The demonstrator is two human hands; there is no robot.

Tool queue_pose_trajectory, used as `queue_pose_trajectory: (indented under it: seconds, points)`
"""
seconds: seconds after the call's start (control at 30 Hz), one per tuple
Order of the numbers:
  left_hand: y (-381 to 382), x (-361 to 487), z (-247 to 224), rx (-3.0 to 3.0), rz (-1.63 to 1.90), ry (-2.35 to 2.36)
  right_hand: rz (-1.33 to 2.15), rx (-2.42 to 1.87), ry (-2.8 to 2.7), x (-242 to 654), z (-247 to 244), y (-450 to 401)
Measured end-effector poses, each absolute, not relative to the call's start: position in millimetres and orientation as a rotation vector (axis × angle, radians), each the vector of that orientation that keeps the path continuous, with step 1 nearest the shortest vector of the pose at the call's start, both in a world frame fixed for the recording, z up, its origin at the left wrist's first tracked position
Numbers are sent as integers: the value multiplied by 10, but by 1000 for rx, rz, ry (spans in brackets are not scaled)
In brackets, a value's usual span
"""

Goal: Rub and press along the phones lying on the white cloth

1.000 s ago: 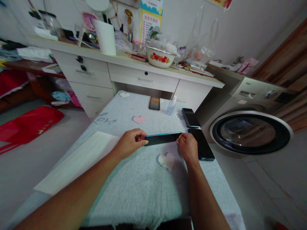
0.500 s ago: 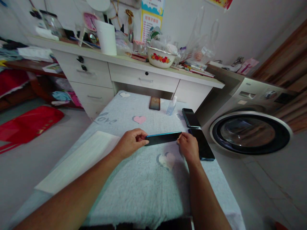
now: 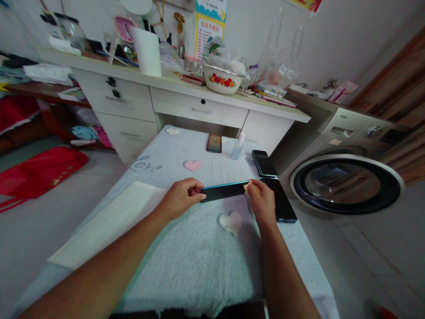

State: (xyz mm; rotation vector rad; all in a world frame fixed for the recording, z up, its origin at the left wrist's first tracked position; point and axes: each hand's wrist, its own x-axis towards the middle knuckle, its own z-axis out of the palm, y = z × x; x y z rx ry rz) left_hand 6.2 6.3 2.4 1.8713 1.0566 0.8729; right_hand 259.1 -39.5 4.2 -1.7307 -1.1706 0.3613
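A dark smartphone (image 3: 223,192) with a shiny blue edge is held tilted above the cloth-covered table (image 3: 186,261), its long side running left to right. My left hand (image 3: 182,197) is closed on its left end, thumb at the near side. At the other end my right hand (image 3: 262,199) is closed, its thumb and fingers pinching the phone's corner. A small pale orange patch shows at those fingertips; whether it is a fingertip or a separate scrap, I cannot tell. Right beside my right hand lies a dark tablet (image 3: 284,204), partly hidden by it.
Another phone (image 3: 264,163) lies beyond the tablet. A clear spray bottle (image 3: 237,147) and a small dark-framed card (image 3: 214,143) stand or lie farther back. A long whitish sheet (image 3: 109,226) is at left. A washing machine (image 3: 352,133) borders the table's right, a white desk (image 3: 195,104) its far end.
My right hand has shifted slightly left along the phone's right end, its fingertips covering a bit more of the corner. My left hand has stayed put.
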Motion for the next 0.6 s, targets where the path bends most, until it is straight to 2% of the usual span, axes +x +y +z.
queue_pose_trajectory:
  seconds: [0.37, 0.6]
  points:
    - [62, 73, 35, 1853, 871, 1062, 299, -1751, -1275, 2604, 37, -389]
    - [58, 71, 36, 1840, 877, 1058, 388, -1718, -1252, 2652, -44, -357]
